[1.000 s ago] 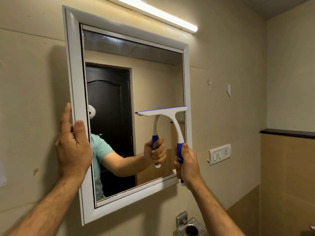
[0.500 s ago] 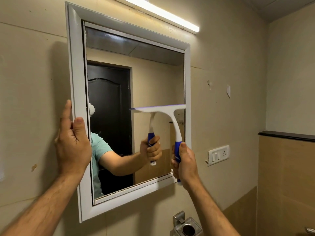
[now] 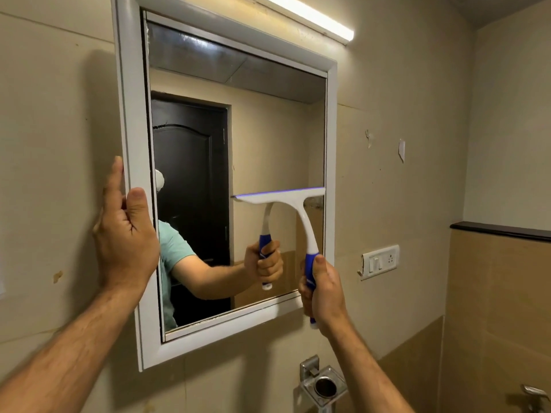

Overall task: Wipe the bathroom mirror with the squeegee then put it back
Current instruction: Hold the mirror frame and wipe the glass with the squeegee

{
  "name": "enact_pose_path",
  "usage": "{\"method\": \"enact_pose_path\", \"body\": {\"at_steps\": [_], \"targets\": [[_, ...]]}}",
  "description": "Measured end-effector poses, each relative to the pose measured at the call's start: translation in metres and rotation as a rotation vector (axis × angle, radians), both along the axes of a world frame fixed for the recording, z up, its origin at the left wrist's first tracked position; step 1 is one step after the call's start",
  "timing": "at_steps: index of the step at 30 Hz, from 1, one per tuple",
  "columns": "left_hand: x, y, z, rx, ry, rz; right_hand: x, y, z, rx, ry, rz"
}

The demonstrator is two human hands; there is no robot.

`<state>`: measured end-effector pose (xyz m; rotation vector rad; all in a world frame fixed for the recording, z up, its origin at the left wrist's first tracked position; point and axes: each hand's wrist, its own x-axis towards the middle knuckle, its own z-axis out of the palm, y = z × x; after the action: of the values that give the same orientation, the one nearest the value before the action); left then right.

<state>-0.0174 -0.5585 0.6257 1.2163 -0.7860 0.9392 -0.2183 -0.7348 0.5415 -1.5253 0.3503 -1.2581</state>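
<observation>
Right hand: the right hand (image 3: 323,293) is wrapped in a closed fist around the blue grip of the squeegee (image 3: 293,222), with the thumb laid up along the grip
Left hand: the left hand (image 3: 125,234) is pressed against the outer left edge of the mirror frame (image 3: 131,120); the thumb is laid over the front of the frame, the fingers are extended up along its side, and nothing else is held
Squeegee: a white head and neck are carried on a blue-and-white handle; the handle is held upright, and its lower end is seen below the fist
Blade: the blade is set level against the glass in the lower right part of the mirror (image 3: 268,138), with its right end at the inner right edge of the frame
Mirror: a white-framed mirror is mounted on the beige tiled wall (image 3: 44,114); a dark door, an arm in a teal sleeve and the doubled squeegee are reflected in it
Above: a lit tube light (image 3: 313,17) is fixed over the frame's top edge
Right of the mirror: a white switch plate (image 3: 380,261) is mounted on the wall, well apart from the frame
Below: a metal holder (image 3: 323,386) is fixed to the wall under the mirror's lower right corner
</observation>
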Motion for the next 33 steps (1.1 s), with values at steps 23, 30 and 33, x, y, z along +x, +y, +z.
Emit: {"method": "enact_pose_path", "body": {"at_steps": [23, 30, 33], "targets": [[-0.006, 0.004, -0.002, 0.011, -0.010, -0.029, -0.006, 0.000, -0.011, 0.061, 0.050, 0.036], [-0.010, 0.003, -0.001, 0.022, 0.031, -0.067, -0.016, 0.014, -0.037, 0.127, 0.087, 0.006], [-0.006, 0.002, -0.002, 0.007, 0.036, -0.073, -0.016, 0.013, -0.009, 0.088, 0.057, 0.010]]}}
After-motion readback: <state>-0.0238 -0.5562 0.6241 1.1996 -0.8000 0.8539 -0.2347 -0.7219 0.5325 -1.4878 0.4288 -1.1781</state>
